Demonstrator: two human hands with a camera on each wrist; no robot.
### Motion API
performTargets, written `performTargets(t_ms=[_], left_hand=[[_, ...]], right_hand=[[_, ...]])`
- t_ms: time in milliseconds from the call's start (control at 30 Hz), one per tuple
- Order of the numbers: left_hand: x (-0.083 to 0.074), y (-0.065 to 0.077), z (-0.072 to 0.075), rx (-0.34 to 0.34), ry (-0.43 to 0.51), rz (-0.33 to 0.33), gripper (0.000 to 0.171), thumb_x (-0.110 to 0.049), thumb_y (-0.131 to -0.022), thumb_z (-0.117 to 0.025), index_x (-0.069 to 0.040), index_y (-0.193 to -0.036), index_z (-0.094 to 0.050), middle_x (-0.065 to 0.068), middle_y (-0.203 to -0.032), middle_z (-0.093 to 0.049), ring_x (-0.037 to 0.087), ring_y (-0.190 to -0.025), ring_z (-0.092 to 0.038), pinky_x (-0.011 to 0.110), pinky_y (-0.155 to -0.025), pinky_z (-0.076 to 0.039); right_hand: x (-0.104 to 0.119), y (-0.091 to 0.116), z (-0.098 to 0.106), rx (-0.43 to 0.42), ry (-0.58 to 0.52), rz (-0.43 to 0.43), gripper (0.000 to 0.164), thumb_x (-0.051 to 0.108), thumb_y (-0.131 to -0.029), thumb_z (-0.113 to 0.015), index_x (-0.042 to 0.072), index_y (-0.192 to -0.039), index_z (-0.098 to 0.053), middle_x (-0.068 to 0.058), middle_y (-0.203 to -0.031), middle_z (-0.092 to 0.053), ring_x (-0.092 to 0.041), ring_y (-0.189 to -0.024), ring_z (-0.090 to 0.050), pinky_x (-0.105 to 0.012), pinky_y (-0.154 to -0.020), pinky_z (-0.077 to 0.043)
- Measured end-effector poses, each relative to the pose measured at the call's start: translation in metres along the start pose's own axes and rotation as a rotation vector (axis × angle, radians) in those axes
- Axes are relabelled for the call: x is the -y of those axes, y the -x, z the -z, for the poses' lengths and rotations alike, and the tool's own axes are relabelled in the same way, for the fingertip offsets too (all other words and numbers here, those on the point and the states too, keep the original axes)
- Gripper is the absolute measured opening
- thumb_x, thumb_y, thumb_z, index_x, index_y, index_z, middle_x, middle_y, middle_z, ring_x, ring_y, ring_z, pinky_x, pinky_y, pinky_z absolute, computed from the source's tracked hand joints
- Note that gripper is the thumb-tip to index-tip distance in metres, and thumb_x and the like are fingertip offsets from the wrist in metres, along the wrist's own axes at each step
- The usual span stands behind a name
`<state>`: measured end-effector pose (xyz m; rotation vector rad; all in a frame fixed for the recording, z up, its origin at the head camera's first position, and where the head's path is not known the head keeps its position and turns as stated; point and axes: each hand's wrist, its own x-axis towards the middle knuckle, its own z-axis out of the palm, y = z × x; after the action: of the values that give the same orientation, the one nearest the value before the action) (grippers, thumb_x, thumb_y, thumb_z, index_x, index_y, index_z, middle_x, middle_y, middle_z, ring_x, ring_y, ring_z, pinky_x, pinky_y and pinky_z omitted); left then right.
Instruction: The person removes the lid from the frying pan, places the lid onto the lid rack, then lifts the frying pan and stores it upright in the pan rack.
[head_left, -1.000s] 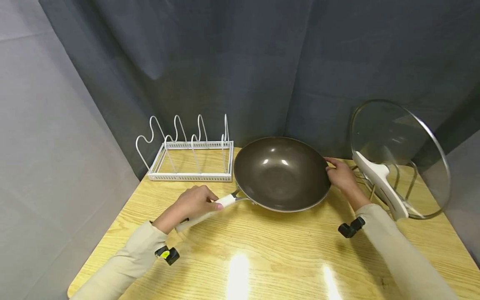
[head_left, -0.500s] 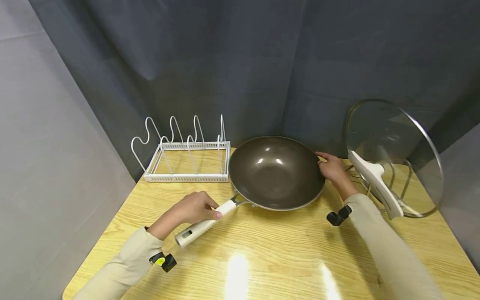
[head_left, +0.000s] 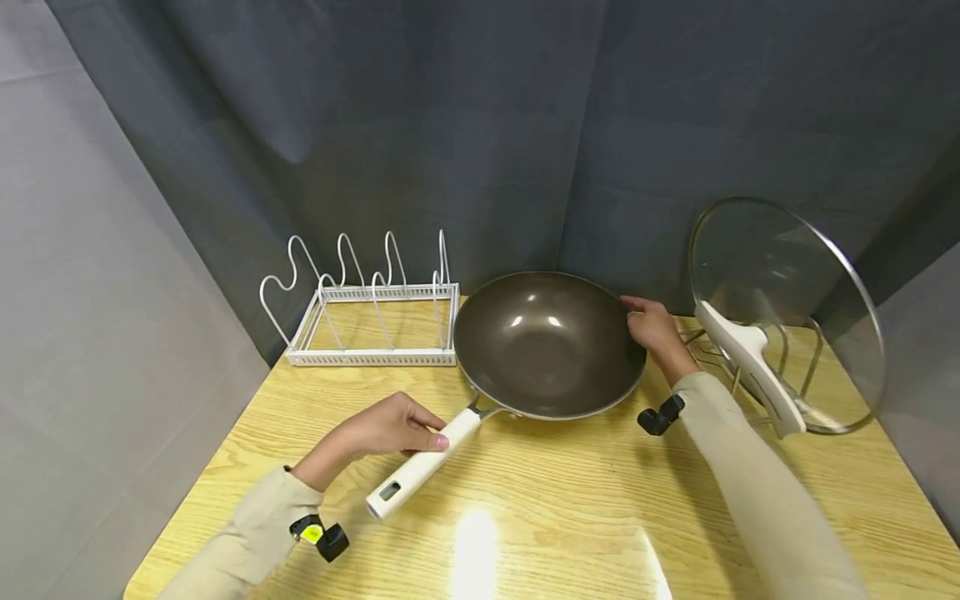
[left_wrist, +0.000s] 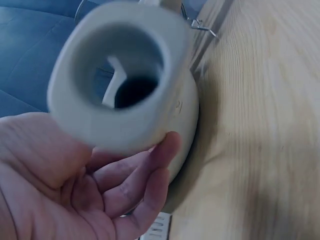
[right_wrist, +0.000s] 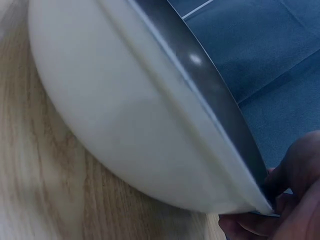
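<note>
One pan [head_left: 547,346] pinched from two sides

The pan, dark inside and pale outside, is held between the hands, beyond the left hand [head_left: 393,425] and just left of the right hand [head_left: 652,329]. Its white handle [head_left: 420,471] is pinched by the left hand, the thumb being laid on top and the bent fingers [left_wrist: 145,192] tucked underneath. The hollow end of the handle is pointed back toward the person, past the left hand. By the right hand the far-right part of the rim [right_wrist: 200,102] is pinched. Whether the base of the pan is rested on the wooden surface [head_left: 570,508] cannot be told.

Beyond the left hand, a white rack [head_left: 371,358] with upright wire loops is set on the surface, its right end just beside the pan. To the right of the right hand, a glass lid [head_left: 795,275] is propped, tilted, at a wire stand [head_left: 813,364], its white grip [head_left: 750,367] being turned toward that hand. Behind both hands, the surface is backed by a dark curtain [head_left: 450,125]. Both wrists are covered by beige sleeves [head_left: 258,508].
</note>
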<state>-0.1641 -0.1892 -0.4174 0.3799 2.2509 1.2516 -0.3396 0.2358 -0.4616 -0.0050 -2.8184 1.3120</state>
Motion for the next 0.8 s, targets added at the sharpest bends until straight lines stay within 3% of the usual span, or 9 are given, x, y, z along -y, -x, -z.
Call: performTargets(t_ms=[67,200,333,533,800], left_hand=[[0.002,0.0,-0.004,-0.005,0.049,0.009,0.04,-0.016,-0.093,-0.077,0.011,-0.122,-0.069,0.009,-0.088,-0.077,0.009,-0.071,-0.066,0.034,-0.071,-0.06],[0.006,0.001,-0.011,-0.022,0.11,0.016,0.042,-0.019,-0.093,-0.076,0.009,-0.123,-0.069,0.012,-0.096,-0.078,0.013,-0.08,-0.07,0.034,-0.074,-0.061],[0.011,0.002,-0.02,-0.049,0.182,0.018,0.042,-0.022,-0.094,-0.077,0.007,-0.123,-0.069,0.014,-0.099,-0.078,0.019,-0.087,-0.074,0.036,-0.078,-0.062],[0.018,0.004,-0.032,-0.069,0.259,0.021,0.048,-0.027,-0.094,-0.076,0.005,-0.128,-0.067,0.013,-0.102,-0.077,0.02,-0.088,-0.074,0.04,-0.082,-0.061],[0.022,0.003,-0.051,-0.079,0.342,0.006,0.051,-0.031,-0.094,-0.075,0.002,-0.132,-0.065,0.012,-0.108,-0.077,0.02,-0.093,-0.073,0.042,-0.09,-0.059]], right_hand=[[0.001,-0.003,-0.001,0.002,-0.002,-0.015,0.055,0.004,-0.095,-0.037,-0.001,-0.148,-0.05,-0.027,-0.153,-0.045,-0.04,-0.13,-0.045,-0.053,-0.11,-0.039],[0.005,-0.007,-0.001,0.015,-0.001,-0.032,0.056,0.004,-0.095,-0.036,0.001,-0.149,-0.05,-0.026,-0.155,-0.042,-0.042,-0.143,-0.038,-0.055,-0.115,-0.035],[0.008,-0.011,-0.002,0.02,0.001,-0.036,0.059,0.003,-0.091,-0.035,0.001,-0.148,-0.051,-0.024,-0.156,-0.042,-0.043,-0.144,-0.036,-0.056,-0.116,-0.034],[0.011,-0.019,-0.003,0.034,0.011,-0.035,0.059,0.002,-0.09,-0.034,0.0,-0.147,-0.052,-0.025,-0.156,-0.04,-0.042,-0.143,-0.037,-0.055,-0.117,-0.031],[0.013,-0.032,0.0,0.115,-0.001,-0.052,0.061,0.001,-0.091,-0.032,0.001,-0.151,-0.047,-0.027,-0.159,-0.034,-0.04,-0.139,-0.037,-0.053,-0.115,-0.033]])
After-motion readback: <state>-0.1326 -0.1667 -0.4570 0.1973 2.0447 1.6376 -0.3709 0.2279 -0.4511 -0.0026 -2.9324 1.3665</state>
